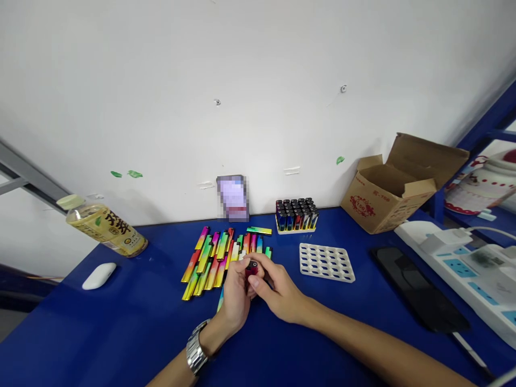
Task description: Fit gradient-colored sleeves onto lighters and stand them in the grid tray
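My left hand (236, 290) and my right hand (281, 293) meet above the front of the table, both closed around one lighter (252, 266). Its dark top and a bit of dark red body show between the fingers; the rest is hidden. Just beyond my hands, many shiny multicoloured lighters (212, 272) lie loose in rough rows, some overlapping. One yellow-green lighter (259, 231) lies crosswise behind them. At the back, a white holder (296, 231) carries upright lighters with black tops. A white tray with holes (326, 262) lies flat to the right of my hands.
On the left are a drink bottle (107, 228) and a white earphone case (99, 276). A phone (233, 198) leans on the wall. To the right are an open cardboard box (382, 196), a black phone (419, 290) and a power strip (463, 274) with chargers.
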### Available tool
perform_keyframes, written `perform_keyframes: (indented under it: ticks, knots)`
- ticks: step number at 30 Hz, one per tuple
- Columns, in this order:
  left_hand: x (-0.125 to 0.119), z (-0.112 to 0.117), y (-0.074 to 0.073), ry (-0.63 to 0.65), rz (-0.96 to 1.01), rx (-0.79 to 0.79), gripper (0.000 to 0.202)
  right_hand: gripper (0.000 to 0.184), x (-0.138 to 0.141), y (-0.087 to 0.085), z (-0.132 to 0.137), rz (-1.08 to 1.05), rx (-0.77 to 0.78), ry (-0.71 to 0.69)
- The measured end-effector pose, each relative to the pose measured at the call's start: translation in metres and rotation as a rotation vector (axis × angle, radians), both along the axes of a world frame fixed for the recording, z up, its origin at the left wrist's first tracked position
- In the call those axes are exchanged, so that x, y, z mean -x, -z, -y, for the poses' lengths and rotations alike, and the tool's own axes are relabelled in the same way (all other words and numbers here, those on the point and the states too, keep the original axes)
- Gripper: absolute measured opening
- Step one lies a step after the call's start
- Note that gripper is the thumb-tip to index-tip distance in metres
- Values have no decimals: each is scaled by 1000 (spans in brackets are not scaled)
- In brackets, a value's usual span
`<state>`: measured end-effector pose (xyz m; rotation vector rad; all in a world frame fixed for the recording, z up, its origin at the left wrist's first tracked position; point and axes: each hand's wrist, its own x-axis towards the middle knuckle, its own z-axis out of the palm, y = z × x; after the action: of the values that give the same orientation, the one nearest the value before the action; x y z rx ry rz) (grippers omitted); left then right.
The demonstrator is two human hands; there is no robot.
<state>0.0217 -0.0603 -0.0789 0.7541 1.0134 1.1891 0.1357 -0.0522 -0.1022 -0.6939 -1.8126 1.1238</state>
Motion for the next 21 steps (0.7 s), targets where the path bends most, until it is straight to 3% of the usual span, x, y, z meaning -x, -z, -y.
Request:
perform_keyframes:
  ticks: [8,13,21]
  knots:
    - [-1,0,4,12,18,-16,36,46,-2,5,-1,-67,90,7]
    - [1,-1,-1,15,-27,-104,22,51,-3,6,-3,-178,111,-49]
    - [2,-2,-9,-46,1,-21,24,49,-3,5,-3,-206,139,-80]
